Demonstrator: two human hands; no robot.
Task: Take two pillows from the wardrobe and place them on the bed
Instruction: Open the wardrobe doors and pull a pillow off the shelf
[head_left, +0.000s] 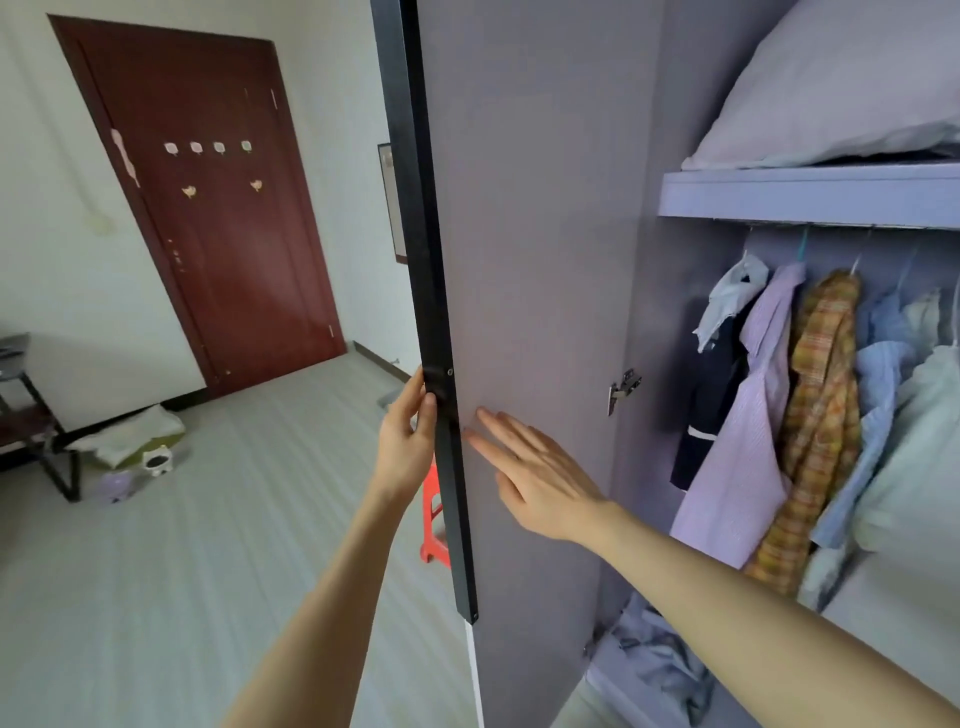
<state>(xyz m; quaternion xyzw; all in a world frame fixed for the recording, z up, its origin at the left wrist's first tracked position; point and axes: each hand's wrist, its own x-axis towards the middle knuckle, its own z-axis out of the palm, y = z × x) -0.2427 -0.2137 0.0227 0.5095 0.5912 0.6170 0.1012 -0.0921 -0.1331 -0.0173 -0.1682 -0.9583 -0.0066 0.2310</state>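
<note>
The wardrobe stands open on the right, its grey door (530, 249) swung out toward me. A pale grey pillow (841, 88) lies on the top shelf (810, 195), partly cut off by the frame. My left hand (408, 439) grips the black handle strip (441, 405) along the door's outer edge. Flat against the door's inner face lies my right hand (535, 480), fingers spread and holding nothing. A second pillow and the bed are not in view.
Several shirts hang on a rail (810, 395) under the shelf, with crumpled clothes (660, 660) at the bottom. A red stool (432, 512) stands behind the door. A dark red room door (218, 208), a dark side table (31, 415) and floor items (140, 447) are at left.
</note>
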